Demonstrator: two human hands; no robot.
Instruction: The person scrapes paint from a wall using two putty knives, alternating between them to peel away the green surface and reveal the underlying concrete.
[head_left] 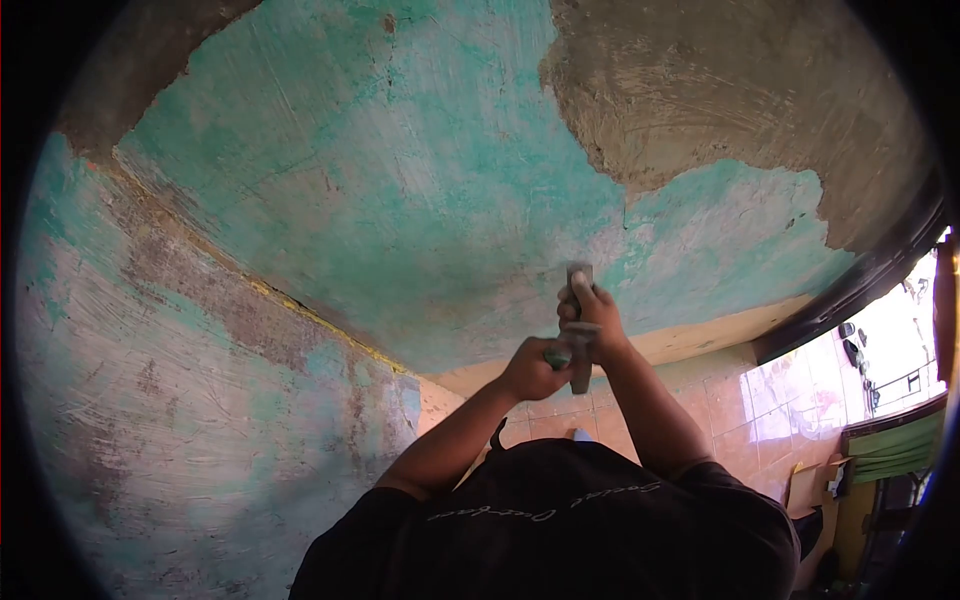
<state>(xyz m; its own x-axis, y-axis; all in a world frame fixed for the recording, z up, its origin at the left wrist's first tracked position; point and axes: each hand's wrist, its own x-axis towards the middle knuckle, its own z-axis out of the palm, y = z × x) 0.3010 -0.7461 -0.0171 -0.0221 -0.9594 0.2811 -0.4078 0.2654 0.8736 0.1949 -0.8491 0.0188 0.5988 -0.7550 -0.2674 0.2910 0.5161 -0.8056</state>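
In front of my chest both hands are close together, before the green-painted wall (400,200). My right hand (600,318) is closed around a long, flat grey tool (581,376), with the thumb pressed along its upper part. Its lower end sticks out below the fist. My left hand (533,372) grips a small scraper-like tool (582,329) that has a greenish handle and a flat, pale blade. The blade crosses the grey tool just under the right hand; motion blur hides whether they touch. The exact kind of either tool cannot be made out.
Bare grey plaster (730,90) covers the wall's upper right. A scraped side wall (200,400) meets it at a yellowish corner crack. Below lies a tiled floor (735,400). At right are a bright doorway with footwear, a green cloth (892,452) and a cardboard box (808,488).
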